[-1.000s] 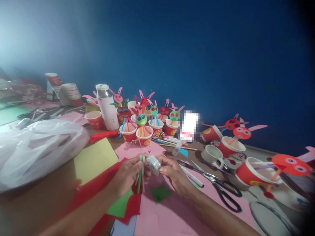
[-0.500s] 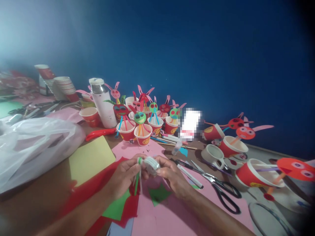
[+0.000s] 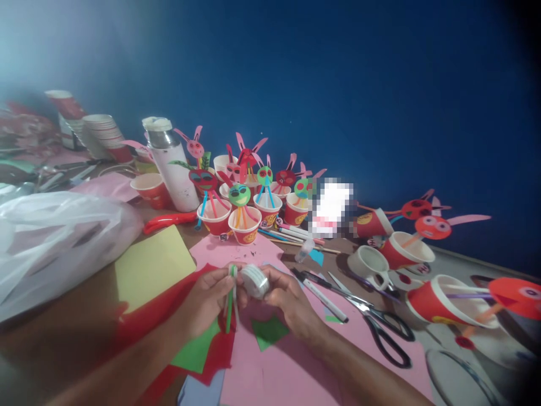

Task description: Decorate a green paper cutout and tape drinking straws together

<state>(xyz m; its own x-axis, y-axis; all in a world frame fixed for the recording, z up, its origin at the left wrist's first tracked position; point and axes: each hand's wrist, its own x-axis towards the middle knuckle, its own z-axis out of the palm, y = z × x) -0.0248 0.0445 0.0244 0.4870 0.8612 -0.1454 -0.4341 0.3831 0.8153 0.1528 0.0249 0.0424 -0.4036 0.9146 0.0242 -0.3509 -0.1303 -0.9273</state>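
My left hand [image 3: 205,299] pinches a narrow green strip [image 3: 229,316] with a pale strip alongside it; both hang down from the fingers. In my right hand [image 3: 287,296] is a whitish roll of tape [image 3: 255,281], held close beside the strips. The left fingertips come near the roll, and whether they touch it is hard to see. Beneath the hands lie pink paper [image 3: 274,375], a green paper scrap [image 3: 268,332], red paper [image 3: 146,316] and another green piece [image 3: 196,352]. To the right of my right hand are a white marker [image 3: 325,301] and black-handled scissors [image 3: 367,309].
Several red paper cups with paper-faced figures, such as this cup [image 3: 244,228], stand ahead. A white flask [image 3: 171,169] rises behind a red-handled tool [image 3: 169,221]. A plastic bag [image 3: 67,248] and yellow paper [image 3: 154,270] lie left; a white mug [image 3: 367,265] stands right.
The tape roll has turned slightly and shows more of its side. Both hands have shifted a little left in view and keep their holds; the camera view has shifted slightly.
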